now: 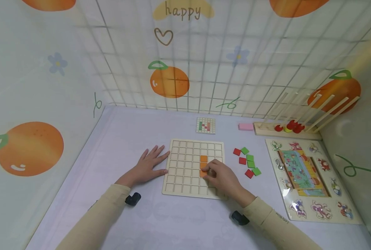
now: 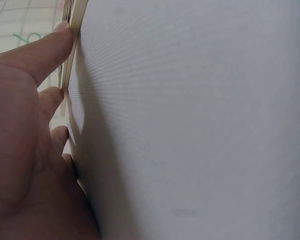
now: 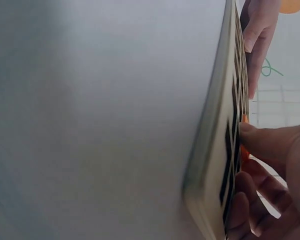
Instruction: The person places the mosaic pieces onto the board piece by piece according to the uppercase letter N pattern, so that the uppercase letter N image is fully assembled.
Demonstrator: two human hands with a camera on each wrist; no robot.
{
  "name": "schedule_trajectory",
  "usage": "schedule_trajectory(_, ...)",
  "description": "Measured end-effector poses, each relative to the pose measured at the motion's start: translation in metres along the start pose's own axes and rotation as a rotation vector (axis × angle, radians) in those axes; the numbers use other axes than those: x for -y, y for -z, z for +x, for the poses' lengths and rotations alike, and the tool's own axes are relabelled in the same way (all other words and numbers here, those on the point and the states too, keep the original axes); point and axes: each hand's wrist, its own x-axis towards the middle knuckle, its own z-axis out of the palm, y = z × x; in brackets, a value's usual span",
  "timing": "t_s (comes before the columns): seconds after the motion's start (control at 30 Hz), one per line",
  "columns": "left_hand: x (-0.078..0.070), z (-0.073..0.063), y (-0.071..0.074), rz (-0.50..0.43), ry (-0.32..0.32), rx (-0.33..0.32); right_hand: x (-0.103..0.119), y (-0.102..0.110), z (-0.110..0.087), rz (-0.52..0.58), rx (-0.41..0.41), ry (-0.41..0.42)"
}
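A pale wooden grid board (image 1: 182,180) lies flat on the table, with orange square tiles (image 1: 203,158) in a column right of its middle. Over the lowest of these, my right hand (image 1: 224,178) has thumb and index fingertips at the orange tile's sides, pinching it. Orange shows between that thumb (image 3: 262,140) and the index finger in the right wrist view. My left hand (image 1: 148,165) rests with fingers spread beside the board's left side. Its thumb and index fingertips touch the board's edge, as the left wrist view also shows.
Right of the board lie loose red tiles (image 1: 242,160) and green tiles (image 1: 250,164). Behind it are a small patterned card (image 1: 205,125) and a pink block (image 1: 246,127). A peg rack (image 1: 266,129) with red and yellow beads and an animal puzzle board (image 1: 304,213) occupy the right side.
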Motion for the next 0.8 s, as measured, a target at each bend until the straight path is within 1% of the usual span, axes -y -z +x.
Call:
schedule_trajectory(0.37, -0.0007, 0.0, 0.0011, 0.001, 0.004, 0.008, 0.0006, 0.0003, -0.0023, -0.019, -0.017, 0.005)
schedule_trajectory(0.8, -0.0004, 0.0006, 0.0004, 0.001, 0.013, 0.009, -0.0014, -0.0022, -0.0028, -0.002, -0.041, 0.018)
